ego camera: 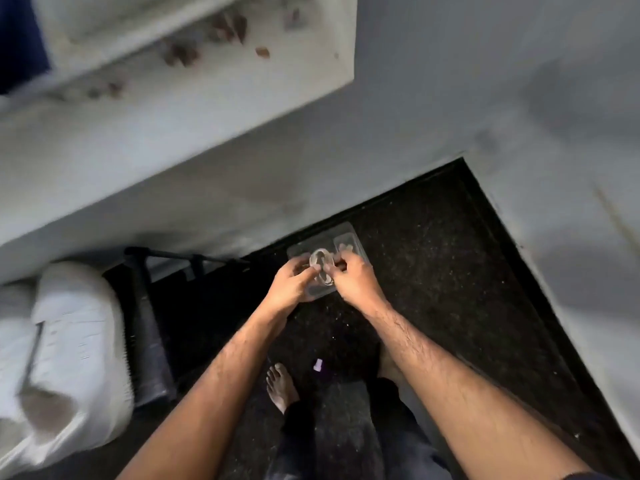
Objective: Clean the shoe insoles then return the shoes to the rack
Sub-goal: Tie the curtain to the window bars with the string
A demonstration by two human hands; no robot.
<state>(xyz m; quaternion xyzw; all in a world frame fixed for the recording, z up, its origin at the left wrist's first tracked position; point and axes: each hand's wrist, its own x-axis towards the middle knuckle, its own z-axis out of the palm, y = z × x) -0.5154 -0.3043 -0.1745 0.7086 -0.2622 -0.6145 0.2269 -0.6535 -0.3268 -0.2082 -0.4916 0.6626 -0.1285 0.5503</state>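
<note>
Over the dark floor, both hands hold a clear plastic pack point(341, 237) with a roundish pale piece in its middle. My left hand point(290, 284) grips its left side with curled fingers. My right hand point(354, 281) pinches it from the right, fingers curled over the round piece. The view is blurred and what the pack contains cannot be made out. A white shoe point(78, 341) lies at the left on a black rack point(147, 327), its opening towards the bottom of the view. A second white shoe point(14, 344) shows partly beside it at the left edge.
A white ledge point(194, 98) with brown stains runs along the top left. White wall point(519, 116) bounds the dark speckled floor point(433, 271) at the right. My bare foot point(281, 388) and a small purple object point(318, 366) are on the floor below my hands.
</note>
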